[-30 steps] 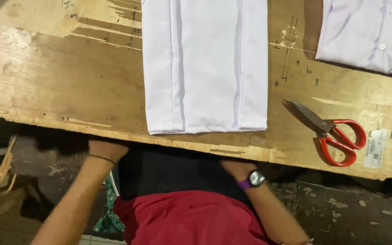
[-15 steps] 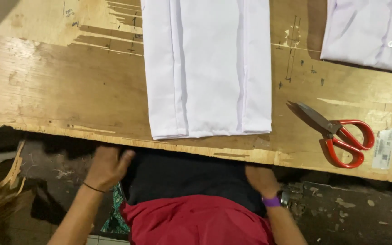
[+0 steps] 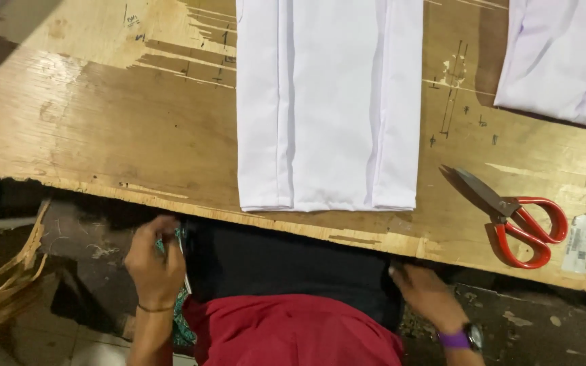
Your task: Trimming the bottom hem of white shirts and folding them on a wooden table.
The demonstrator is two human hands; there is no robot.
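Black cloth (image 3: 286,261) hangs below the plywood worktop (image 3: 103,135); left hand (image 3: 154,261) and right hand (image 3: 425,295) grip its side edges, fingers curled.

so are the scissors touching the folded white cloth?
Apart. The head view shows bare wood between the scissors and the folded white cloth.

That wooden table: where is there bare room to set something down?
The widest bare patch of the table lies left of the folded white cloth. A narrower strip runs between that cloth and the white shirt. The right end is crowded by the red-handled scissors.
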